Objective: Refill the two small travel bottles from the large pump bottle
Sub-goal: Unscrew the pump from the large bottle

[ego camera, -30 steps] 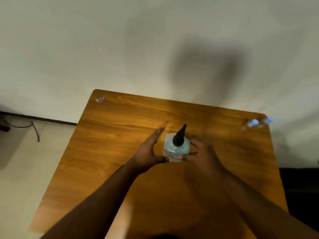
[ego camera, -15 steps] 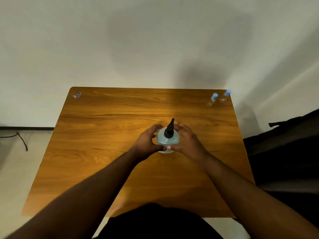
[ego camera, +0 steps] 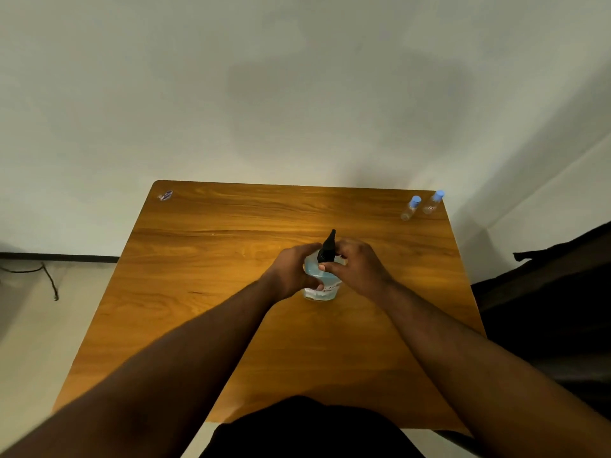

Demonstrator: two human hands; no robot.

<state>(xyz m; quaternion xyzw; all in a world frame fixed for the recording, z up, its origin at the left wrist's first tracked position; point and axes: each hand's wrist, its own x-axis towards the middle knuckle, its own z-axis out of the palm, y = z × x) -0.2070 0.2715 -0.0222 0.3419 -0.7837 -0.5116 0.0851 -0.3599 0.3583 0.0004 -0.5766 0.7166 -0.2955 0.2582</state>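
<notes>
Wood-grain orange-brown table (ego camera: 205, 292) fills the middle of the frame, and on it, just right of centre, stands the large clear pump bottle of pale blue liquid (ego camera: 319, 279). Its long axis is upright, seen from above, and its black pump nozzle (ego camera: 327, 247) points up and toward the top of the frame, away from the person. The left hand (ego camera: 291, 276) wraps the bottle's left side, its grip clenched on the body with a thumb tip showing across the lower front near a white label. The right hand (ego camera: 358, 267) reaches in from the right, thumb and fingers grasping around the base of the black pump at the bottle's shoulder.

Well apart, in the upper right corner of the table, 2 small clear travel bottles with light blue caps (ego camera: 423, 206) stand just beside each other, both upright and capped. 1 small bluish scrap (ego camera: 165, 195) lies at the upper left corner of the table; what it is cannot be told. Behind the table is a plain pale wall (ego camera: 297, 94).
</notes>
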